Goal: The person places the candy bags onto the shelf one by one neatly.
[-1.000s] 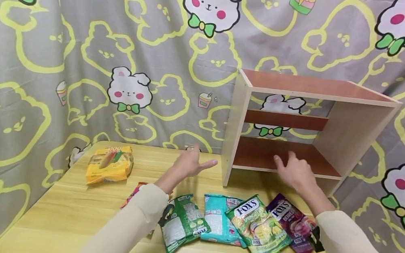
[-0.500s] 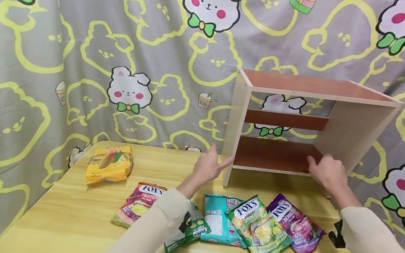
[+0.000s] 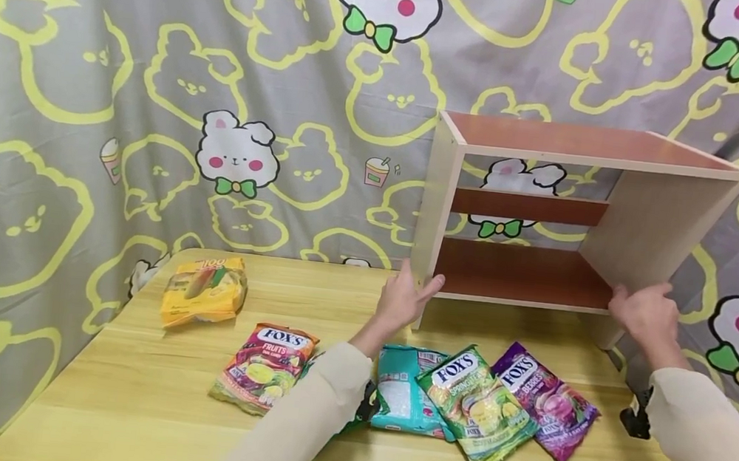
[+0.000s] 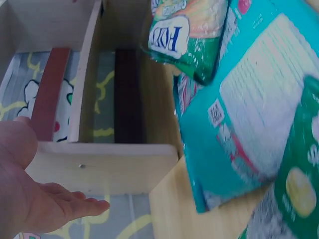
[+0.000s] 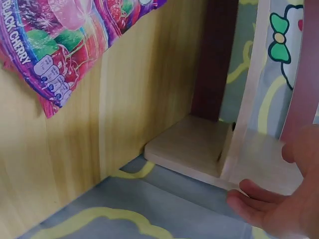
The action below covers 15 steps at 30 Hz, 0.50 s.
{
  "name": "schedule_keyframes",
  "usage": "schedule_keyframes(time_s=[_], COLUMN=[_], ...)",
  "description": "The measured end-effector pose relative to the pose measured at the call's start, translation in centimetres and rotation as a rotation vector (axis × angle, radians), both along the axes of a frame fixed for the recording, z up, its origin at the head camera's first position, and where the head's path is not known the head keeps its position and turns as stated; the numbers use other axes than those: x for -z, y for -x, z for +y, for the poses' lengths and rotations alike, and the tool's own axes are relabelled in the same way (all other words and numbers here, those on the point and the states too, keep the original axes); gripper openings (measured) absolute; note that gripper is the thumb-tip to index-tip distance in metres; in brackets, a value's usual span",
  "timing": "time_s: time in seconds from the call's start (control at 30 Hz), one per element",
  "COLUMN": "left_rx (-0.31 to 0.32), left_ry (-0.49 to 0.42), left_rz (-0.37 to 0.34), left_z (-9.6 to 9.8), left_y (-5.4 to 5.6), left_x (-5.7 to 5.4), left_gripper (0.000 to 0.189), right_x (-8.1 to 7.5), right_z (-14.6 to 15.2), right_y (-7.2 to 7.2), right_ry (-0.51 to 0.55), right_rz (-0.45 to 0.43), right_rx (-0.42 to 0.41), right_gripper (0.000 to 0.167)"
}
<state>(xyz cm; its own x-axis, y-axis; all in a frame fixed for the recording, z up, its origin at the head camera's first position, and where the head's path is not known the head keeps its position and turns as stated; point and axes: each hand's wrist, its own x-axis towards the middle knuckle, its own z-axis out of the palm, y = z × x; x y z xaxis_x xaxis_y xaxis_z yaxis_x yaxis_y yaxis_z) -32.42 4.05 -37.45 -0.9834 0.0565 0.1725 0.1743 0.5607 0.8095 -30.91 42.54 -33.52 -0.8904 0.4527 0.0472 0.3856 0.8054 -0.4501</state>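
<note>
A two-tier wooden shelf unit (image 3: 434, 214) with pale side panels and red-brown boards stands at the back right. My left hand (image 3: 401, 299) is at its left panel, the fingers straight along the outer side and the thumb across the front edge. In the left wrist view, the left hand (image 4: 35, 184) shows extended fingers; contact is unclear. My right hand (image 3: 647, 316) holds the right panel, thumb inside and fingers outside. The right wrist view shows the right hand (image 5: 279, 199) with bent fingers by that panel.
In front lie candy bags: red (image 3: 268, 365), teal (image 3: 397, 389), green-yellow (image 3: 479, 412), purple (image 3: 549, 404). A dark green bag (image 4: 299, 189) is mostly behind the left sleeve. A yellow packet (image 3: 203, 292) sits at the far left. A patterned curtain (image 3: 331, 78) hangs behind the table.
Both hands have moved right, the left to the shelf unit's left panel, the right from its front opening to its right panel. The view has tilted slightly down. The bags stay put.
</note>
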Motion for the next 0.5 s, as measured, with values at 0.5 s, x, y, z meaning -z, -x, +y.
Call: schedule_keyframes(time_s=[0.5], left_rx=[-0.063], left_ry=[-0.037], left_rz=[-0.004], left_z=[1.8], left_y=[0.9], left_x=[1.6], left_gripper=[0.076], right_x=[2.3], right_z=[2.3], right_y=[1.4], right_ry=[0.150], right_rz=[0.163], right_rx=[0.054], right_gripper=[0.078])
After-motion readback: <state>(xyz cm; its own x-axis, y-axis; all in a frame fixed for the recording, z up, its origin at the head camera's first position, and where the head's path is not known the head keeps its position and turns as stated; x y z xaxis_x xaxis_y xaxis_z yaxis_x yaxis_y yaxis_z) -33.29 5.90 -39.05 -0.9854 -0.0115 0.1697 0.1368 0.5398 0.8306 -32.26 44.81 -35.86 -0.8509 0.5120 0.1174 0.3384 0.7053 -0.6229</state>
